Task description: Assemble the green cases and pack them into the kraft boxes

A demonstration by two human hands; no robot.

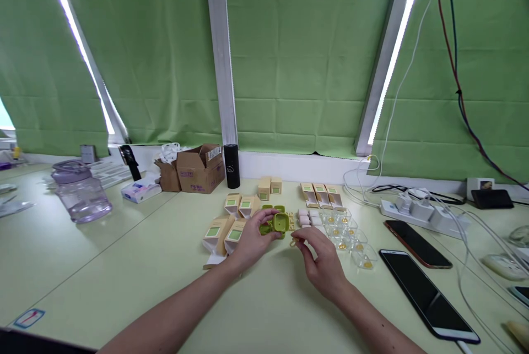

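- The left hand [248, 241] is closed around a small green case [276, 224], thumb on top and fingers under it; the case is lifted just over the pale table [124, 255], and its lid looks swung open.
- The right hand [320, 257] pinches a tiny ring-like clip [293, 242] between thumb and forefinger, just right of the case; the other fingers are curled loosely.
- The case looks light, stiff and smooth, probably silicone or plastic. Gripping its body by the sides seems safest, since the hinged lid may flop.
- The clip is small enough to slip away easily, so it calls for a fingertip pinch.
- Nearby lie tan cartons with green labels [225, 231], small white pieces [309, 217] and clear trays holding yellow bits [349, 235].
- A brown cardboard box [201, 168] bears purple print, too small to read; the carton labels are unreadable too.
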